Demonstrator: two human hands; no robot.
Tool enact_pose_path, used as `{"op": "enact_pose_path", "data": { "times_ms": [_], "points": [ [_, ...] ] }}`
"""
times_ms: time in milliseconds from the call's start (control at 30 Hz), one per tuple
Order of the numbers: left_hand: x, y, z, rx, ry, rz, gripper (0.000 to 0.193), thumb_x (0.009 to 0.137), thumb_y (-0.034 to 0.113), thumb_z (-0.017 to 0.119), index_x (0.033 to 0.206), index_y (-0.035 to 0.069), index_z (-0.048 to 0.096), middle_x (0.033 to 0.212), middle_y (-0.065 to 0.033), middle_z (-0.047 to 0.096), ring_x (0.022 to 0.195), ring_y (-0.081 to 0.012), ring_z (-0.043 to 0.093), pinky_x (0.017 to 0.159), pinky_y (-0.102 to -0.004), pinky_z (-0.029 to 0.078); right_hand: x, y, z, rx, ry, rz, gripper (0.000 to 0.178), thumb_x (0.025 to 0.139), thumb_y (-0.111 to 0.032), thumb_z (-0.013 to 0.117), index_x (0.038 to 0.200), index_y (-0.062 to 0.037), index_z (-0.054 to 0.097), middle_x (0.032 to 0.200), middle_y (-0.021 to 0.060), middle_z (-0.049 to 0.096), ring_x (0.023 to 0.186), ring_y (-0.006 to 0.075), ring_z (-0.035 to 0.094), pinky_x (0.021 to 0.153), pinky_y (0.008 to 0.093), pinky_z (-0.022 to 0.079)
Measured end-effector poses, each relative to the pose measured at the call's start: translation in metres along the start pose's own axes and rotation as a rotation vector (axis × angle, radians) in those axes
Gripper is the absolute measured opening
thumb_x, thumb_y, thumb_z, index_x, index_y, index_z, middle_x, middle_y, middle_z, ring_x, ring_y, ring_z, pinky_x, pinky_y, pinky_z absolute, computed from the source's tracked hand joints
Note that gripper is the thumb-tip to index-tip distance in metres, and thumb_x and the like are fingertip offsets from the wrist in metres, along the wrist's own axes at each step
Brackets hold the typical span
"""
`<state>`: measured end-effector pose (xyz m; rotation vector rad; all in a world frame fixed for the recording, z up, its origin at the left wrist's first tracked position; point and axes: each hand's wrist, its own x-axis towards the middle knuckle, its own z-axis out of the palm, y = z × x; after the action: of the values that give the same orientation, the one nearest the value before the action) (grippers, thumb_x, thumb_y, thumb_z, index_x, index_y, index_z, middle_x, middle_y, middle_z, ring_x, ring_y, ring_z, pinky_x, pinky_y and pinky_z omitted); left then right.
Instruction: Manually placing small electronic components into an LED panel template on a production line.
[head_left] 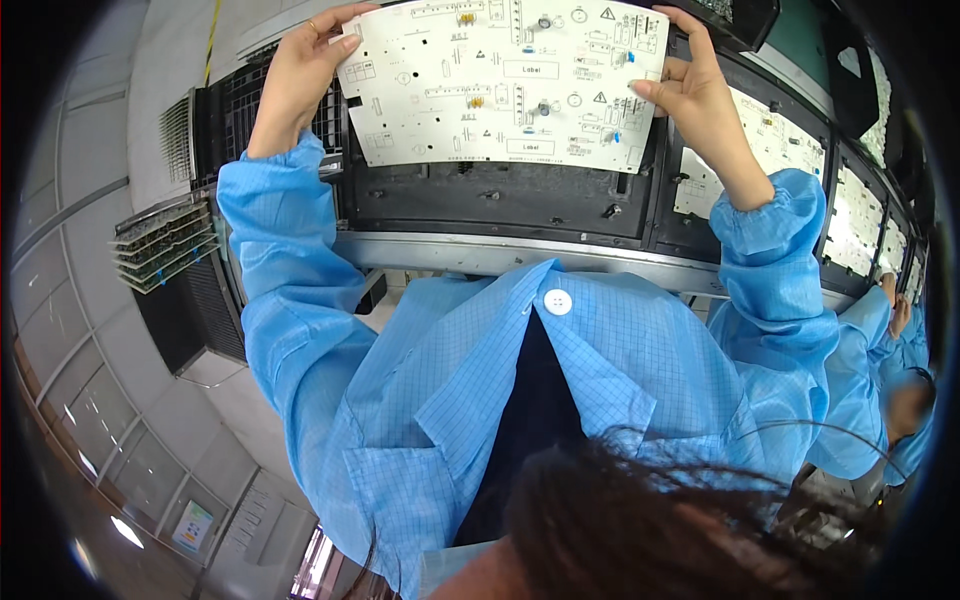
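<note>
Between my two hands I hold a wide white circuit board (460,130) by its side edges. My left hand (308,75) pinches the left edge, thumb on the top face. On the right edge my right hand (700,95) grips in the same way, fingers behind and thumb in front. Small parts stand on the board, among them blue ones, yellow ones and dark round ones. Beneath the board's near edge lies a black tray-like carrier (480,200) with several small pegs; the board hides its far part.
A metal rail (500,255) runs along the near side. To the right, more white boards (855,215) sit in black carriers along the line. A co-worker (860,385) in blue stands there. At the left are a rack of stacked boards (165,245) and a black slotted rack (240,105).
</note>
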<state>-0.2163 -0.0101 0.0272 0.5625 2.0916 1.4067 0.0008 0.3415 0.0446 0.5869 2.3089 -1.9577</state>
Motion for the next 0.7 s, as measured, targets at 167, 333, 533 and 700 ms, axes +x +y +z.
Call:
{"op": "enact_pose_path", "data": {
  "times_ms": [167, 333, 533, 700],
  "points": [
    [-0.004, 0.000, 0.030, 0.072, 0.037, -0.058, 0.030, 0.093, 0.000, 0.056, 0.120, 0.005, 0.068, 0.108, -0.0084, 0.070, 0.098, -0.0156, 0.063, 0.087, -0.0286, 0.050, -0.008, 0.031, -0.004, -0.848, 0.175, -0.400, 0.071, 0.076, -0.016, 0.083, 0.138, -0.0101, 0.050, 0.113, 0.0132, 0.058, 0.111, 0.0326, 0.047, 0.095, 0.0407, 0.043],
    [-0.001, -0.018, 0.037, 0.659, 0.103, 0.264, 0.038, 0.090, 0.004, 0.060, 0.126, 0.015, 0.066, 0.136, -0.0102, 0.054, 0.121, -0.0300, 0.049, 0.101, -0.0382, 0.041, -0.009, 0.044, -0.006, -1.077, 0.212, -0.427, 0.073, 0.078, -0.019, 0.081, 0.143, -0.0118, 0.047, 0.122, 0.0149, 0.055, 0.115, 0.0332, 0.046, 0.096, 0.0413, 0.041],
    [-0.044, 0.014, 0.071, 1.068, 0.071, 0.484, 0.050, 0.087, 0.016, 0.066, 0.136, 0.026, 0.058, 0.153, -0.0103, 0.037, 0.137, -0.0436, 0.031, 0.113, -0.0566, 0.026, -0.015, 0.016, -0.038, -0.976, 0.280, -0.534, 0.047, 0.086, -0.007, 0.069, 0.133, -0.0097, 0.058, 0.125, 0.0144, 0.058, 0.110, 0.0326, 0.052, 0.095, 0.0392, 0.042],
    [-0.082, 0.028, 0.124, 1.007, -0.149, 0.338, 0.056, 0.088, 0.030, 0.066, 0.142, 0.029, 0.052, 0.157, -0.0050, 0.032, 0.147, -0.0376, 0.021, 0.116, -0.0643, 0.013, -0.014, 0.022, -0.036, -0.916, 0.035, -0.504, 0.034, 0.084, -0.004, 0.068, 0.118, -0.0055, 0.066, 0.118, 0.0120, 0.061, 0.104, 0.0312, 0.054, 0.091, 0.0379, 0.045]
  ]
}}
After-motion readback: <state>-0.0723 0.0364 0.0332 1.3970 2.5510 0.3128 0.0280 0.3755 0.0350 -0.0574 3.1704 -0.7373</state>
